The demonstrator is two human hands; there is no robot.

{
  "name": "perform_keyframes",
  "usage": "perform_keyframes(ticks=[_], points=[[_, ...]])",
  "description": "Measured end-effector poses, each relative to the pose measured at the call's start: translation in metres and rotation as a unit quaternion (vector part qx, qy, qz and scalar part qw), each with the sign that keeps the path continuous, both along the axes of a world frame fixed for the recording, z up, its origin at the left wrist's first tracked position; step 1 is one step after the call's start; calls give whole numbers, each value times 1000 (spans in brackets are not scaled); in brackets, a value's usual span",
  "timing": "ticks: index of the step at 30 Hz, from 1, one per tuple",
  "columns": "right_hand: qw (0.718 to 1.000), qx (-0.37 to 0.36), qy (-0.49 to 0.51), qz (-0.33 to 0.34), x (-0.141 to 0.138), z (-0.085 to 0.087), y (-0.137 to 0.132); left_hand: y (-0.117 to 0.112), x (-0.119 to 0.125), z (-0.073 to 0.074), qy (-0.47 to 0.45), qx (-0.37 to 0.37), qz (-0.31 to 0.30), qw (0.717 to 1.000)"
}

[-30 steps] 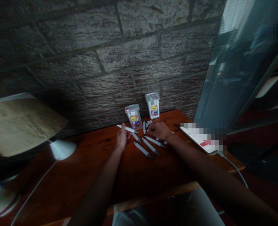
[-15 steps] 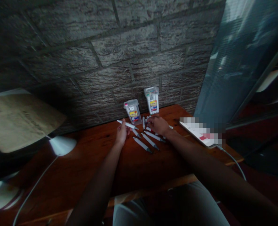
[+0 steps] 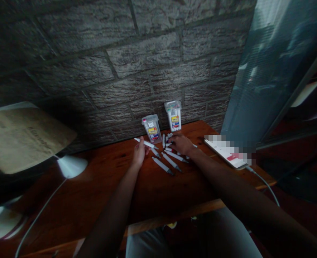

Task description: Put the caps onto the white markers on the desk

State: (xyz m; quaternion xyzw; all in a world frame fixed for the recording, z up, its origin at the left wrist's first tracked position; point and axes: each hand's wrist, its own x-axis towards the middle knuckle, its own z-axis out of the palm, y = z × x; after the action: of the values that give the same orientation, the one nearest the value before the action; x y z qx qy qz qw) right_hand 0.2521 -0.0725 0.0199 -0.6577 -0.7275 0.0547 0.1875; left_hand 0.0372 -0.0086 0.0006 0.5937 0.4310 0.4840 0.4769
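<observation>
My left hand [image 3: 139,154] is closed round a white marker [image 3: 147,143] that points right, toward the packs. My right hand [image 3: 181,144] rests palm down on a cluster of loose white markers [image 3: 168,138] near the wall, fingers curled over them; what they grip is hidden. Several more white markers with dark tips [image 3: 162,165] lie side by side on the wooden table [image 3: 99,186] between my hands. Two clear marker packs stand against the brick wall, one on the left [image 3: 152,128] and one on the right [image 3: 173,115].
A phone [image 3: 225,152] with a white cable [image 3: 265,186] lies at the table's right edge. A white lamp base [image 3: 71,166] with a cord sits on the left, beneath a tan lampshade [image 3: 21,138]. A glass panel stands on the right.
My right hand has shifted slightly among the loose markers. The left hand stays raised with its marker. The view has tilted a little.
</observation>
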Motion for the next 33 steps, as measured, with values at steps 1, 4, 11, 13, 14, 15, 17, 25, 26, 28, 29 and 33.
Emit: perform_keyframes(ticks=[1, 4, 11, 13, 14, 15, 17, 25, 26, 28, 29, 33], points=[[1000, 0, 2, 0, 1, 1, 0, 1, 0, 0, -1, -3, 0, 1000], [999, 16, 35, -5, 0, 4, 0, 2, 1, 1, -15, -22, 4, 1000], [984, 82, 148, 47, -16, 1, -2, 6, 3, -3, -85, -58, -15, 995], [985, 80, 142, 60, -19, -1, -2, 7, 3, -5, -87, -51, -19, 995], [985, 82, 140, 65, -20, -2, -2, 7, 3, -6, -88, -44, -19, 995], [984, 85, 140, 70, -21, -3, -2, 7, 3, -6, -89, -38, -19, 995], [983, 85, 150, 69, -21, -3, -2, 7, 3, -6, -88, -30, -18, 995], [977, 75, 181, 78, -16, -1, 0, 2, 3, -4, -14, 18, 12, 1000], [978, 73, 182, 75, -16, -2, 0, 1, 3, -4, 3, 22, 13, 1000], [978, 66, 185, 67, -16, -3, 0, -1, 3, -3, 23, 23, 16, 999], [978, 64, 188, 66, -17, -4, 0, -2, 4, -2, 26, 23, 17, 999], [974, 66, 205, 75, -18, -5, 0, -5, 4, 2, 20, 22, 25, 999]])
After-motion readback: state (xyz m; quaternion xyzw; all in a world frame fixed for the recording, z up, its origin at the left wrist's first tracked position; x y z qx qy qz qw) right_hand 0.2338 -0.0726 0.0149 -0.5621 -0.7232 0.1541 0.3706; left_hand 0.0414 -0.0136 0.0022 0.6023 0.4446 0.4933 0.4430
